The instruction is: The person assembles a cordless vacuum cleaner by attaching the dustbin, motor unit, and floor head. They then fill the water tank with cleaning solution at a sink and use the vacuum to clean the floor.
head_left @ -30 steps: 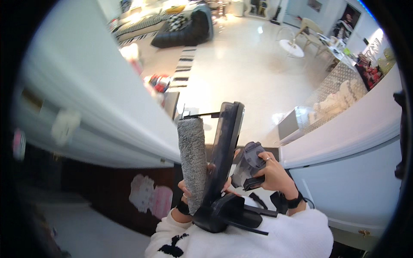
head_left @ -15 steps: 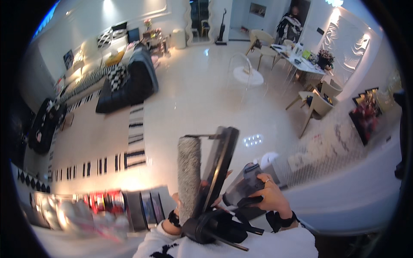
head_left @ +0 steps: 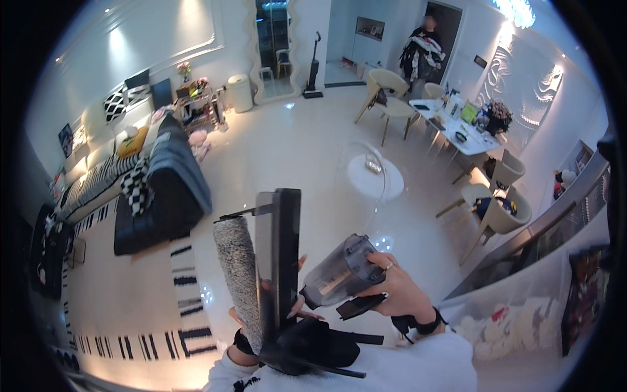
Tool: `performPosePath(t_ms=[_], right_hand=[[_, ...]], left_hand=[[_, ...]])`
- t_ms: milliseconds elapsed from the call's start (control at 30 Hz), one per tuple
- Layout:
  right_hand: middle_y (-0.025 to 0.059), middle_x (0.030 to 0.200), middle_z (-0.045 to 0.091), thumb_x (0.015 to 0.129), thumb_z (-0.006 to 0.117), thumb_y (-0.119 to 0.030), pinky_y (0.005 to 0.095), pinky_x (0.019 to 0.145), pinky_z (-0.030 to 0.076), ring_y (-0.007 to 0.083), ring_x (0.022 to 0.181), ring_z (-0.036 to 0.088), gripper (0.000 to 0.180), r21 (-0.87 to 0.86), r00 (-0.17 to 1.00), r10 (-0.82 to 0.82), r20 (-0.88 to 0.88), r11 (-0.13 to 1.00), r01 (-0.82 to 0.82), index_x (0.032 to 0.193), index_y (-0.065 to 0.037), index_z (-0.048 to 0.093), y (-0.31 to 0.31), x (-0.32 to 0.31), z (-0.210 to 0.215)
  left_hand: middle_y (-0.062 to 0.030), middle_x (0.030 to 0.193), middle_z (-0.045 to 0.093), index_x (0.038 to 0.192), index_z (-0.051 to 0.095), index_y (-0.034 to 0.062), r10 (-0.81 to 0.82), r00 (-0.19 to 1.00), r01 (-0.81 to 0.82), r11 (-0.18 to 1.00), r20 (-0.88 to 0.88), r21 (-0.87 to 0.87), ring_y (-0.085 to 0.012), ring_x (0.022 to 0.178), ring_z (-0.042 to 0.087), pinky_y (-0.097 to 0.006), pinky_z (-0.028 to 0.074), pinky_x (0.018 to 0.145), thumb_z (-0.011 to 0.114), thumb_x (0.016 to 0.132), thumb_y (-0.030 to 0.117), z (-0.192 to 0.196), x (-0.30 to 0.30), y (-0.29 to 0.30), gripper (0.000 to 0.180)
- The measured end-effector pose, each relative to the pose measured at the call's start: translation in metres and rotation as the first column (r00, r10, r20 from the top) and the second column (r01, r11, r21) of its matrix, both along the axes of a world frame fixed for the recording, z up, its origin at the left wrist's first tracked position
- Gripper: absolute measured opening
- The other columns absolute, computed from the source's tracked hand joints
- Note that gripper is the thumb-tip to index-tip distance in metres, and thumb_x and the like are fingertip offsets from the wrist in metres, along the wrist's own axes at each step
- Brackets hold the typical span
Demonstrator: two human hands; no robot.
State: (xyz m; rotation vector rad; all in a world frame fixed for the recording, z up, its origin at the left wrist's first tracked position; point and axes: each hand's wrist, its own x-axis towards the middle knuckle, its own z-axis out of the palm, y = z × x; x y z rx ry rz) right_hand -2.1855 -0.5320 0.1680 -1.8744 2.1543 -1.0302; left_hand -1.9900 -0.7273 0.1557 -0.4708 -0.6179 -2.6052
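My left hand (head_left: 297, 308) is closed around a floor-washer brush head (head_left: 285, 248) in front of my chest; most of its palm and fingers are hidden behind the part. A grey fluffy roller (head_left: 236, 274) stands nearly upright along the head's left side, and its black hinged base (head_left: 307, 346) rests near my white sleeve. To the right, my right hand (head_left: 405, 293) grips a smoky see-through water tank (head_left: 339, 271) with a black handle. The tank is tilted, its lower left end close to the fingers of my left hand but seemingly apart from the brush head.
A black sofa (head_left: 160, 215) and a striped-edge rug (head_left: 130, 287) lie left. A clear chair (head_left: 375, 176) stands ahead. A cluttered dining table (head_left: 480, 140) with cream chairs (head_left: 499, 212) is at right. An upright vacuum (head_left: 314, 72) stands far back; a person carrying clothes (head_left: 423, 55) is by the doorway.
My view has swung to the right, and the shelf at lower left has left it. Both hands still hold the brush head and the tank, which now appear further left in view.
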Motion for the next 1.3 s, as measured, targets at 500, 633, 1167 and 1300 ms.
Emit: performPosePath(t_ms=[500, 633, 1167, 1300], right_hand=[[0.0234, 0.130, 0.046, 0.054, 0.084, -0.011, 0.0412, 0.101, 0.041, 0.0435, 0.122, 0.044, 0.045, 0.058, 0.993, 0.110, 0.049, 0.992, -0.113, 0.099, -0.017, 0.078, -0.397, -0.448, 0.038], [0.0235, 0.134, 0.041, 0.062, 0.081, -0.009, 0.0414, 0.103, 0.038, 0.0437, 0.125, 0.041, 0.061, 0.092, 0.919, 0.110, 0.380, 0.983, -0.156, 0.120, -0.008, 0.064, -0.531, -0.553, 0.053], [0.0219, 0.135, 0.036, 0.061, 0.089, -0.015, 0.0403, 0.101, 0.040, 0.0396, 0.128, 0.036, 0.033, 0.004, 0.919, 0.019, 0.395, 1.000, -0.022, 0.090, -0.009, 0.076, -0.947, -0.978, 0.072], [0.0251, 0.134, 0.039, 0.063, 0.089, -0.013, 0.0406, 0.100, 0.042, 0.0381, 0.125, 0.042, 0.045, 0.049, 0.778, -0.079, 0.624, 0.997, 0.062, 0.099, 0.001, 0.068, -1.048, -1.092, 0.052]], left_hand=[[-0.0187, 0.161, 0.005, 0.141, 0.045, 0.0160, -0.144, 0.989, 0.142, 0.986, -0.017, -0.092, -0.0316, 0.124, 0.046, -0.047, 0.049, 0.076, 0.079, 0.074, 0.041, 0.020, -0.483, -0.450, 0.079], [-0.0172, 0.162, 0.004, 0.149, 0.034, 0.0204, 0.063, 0.998, -0.064, 0.994, 0.020, 0.086, -0.0212, 0.123, 0.047, -0.039, 0.052, 0.078, 0.087, 0.066, 0.037, 0.023, -0.570, -0.548, 0.101], [-0.0171, 0.142, 0.048, 0.144, 0.036, -0.0004, -0.166, 0.659, 0.012, 0.978, 0.733, 0.210, -0.0225, 0.102, 0.063, -0.035, 0.053, 0.087, 0.072, 0.079, 0.048, 0.025, -0.990, -1.035, 0.089], [-0.0165, 0.135, 0.055, 0.140, 0.044, 0.0058, 0.075, 0.747, 0.332, 0.819, 0.661, -0.468, -0.0236, 0.108, 0.062, -0.034, 0.048, 0.097, 0.073, 0.082, 0.024, 0.003, -1.106, -1.149, 0.068]])
